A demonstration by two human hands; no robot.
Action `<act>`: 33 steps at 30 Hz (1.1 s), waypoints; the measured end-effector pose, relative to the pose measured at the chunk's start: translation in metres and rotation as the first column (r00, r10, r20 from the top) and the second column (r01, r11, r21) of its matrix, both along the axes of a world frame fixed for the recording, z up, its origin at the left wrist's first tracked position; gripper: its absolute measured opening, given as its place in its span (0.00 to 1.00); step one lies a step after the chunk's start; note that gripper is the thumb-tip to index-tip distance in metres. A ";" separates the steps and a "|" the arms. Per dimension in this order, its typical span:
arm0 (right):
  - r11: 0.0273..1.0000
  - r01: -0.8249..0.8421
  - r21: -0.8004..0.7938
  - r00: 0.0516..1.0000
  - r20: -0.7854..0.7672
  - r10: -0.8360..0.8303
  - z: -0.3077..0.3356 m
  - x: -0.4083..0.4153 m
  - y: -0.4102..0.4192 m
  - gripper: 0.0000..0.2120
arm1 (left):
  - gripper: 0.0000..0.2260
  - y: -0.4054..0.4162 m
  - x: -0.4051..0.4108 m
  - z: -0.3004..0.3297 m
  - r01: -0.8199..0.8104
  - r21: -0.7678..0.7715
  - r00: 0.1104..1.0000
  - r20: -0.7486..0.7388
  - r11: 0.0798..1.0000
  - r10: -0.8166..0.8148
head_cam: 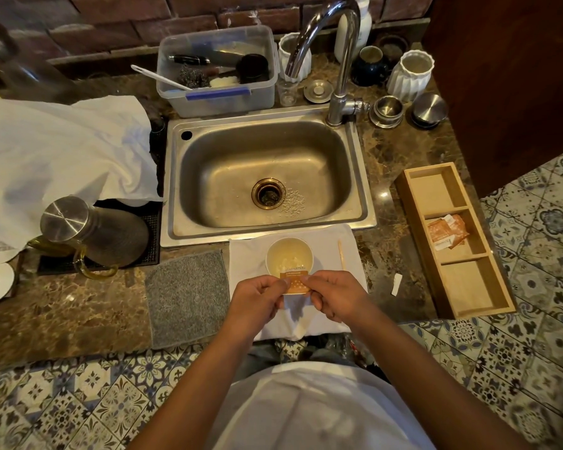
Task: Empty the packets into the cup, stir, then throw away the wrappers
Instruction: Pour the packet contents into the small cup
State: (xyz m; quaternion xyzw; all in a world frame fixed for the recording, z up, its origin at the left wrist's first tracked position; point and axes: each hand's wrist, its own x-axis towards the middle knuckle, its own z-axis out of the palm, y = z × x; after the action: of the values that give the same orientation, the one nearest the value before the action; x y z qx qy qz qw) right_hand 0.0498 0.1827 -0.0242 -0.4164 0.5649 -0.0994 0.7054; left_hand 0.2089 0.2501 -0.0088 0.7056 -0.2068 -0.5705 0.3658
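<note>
Left hand [257,298] and right hand [333,295] both pinch one orange packet [295,285], fingers curled tight on its left and right edges, held just over the near rim of the cup [289,257]. Cup holds pale liquid and sits on a white cloth [325,241] at 12 o'clock from the hands. Wooden stirrer [341,254] lies on the cloth at 1 o'clock, just beside the cup, not touching. Torn white scrap [396,284] on the counter at 3 o'clock. Wooden tray [498,289] further out at 2–3 o'clock; more orange packets [447,231] in its middle compartment. Grey mat [187,297] at 9 o'clock. Sink [208,237] beyond the cup at 12. Steel jug [95,232] at 10 o'clock.
</note>
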 end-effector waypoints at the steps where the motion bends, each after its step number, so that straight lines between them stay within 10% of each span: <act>1: 1.000 0.002 0.003 1.000 0.002 -0.002 0.000 0.000 0.000 0.18 | 0.16 0.000 0.000 0.000 -0.001 0.001 1.000 -0.002 1.000 0.001; 33: 0.999 -0.037 -0.019 0.999 0.028 0.037 0.005 -0.003 -0.001 0.23 | 0.18 0.001 0.003 0.000 -0.013 -0.018 0.993 -0.118 1.000 0.011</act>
State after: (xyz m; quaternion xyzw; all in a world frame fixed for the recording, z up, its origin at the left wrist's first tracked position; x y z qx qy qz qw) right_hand 0.0470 0.1818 -0.0193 -0.4318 0.5463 -0.0972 0.7111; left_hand 0.2116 0.2509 -0.0085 0.6686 -0.1861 -0.6070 0.3872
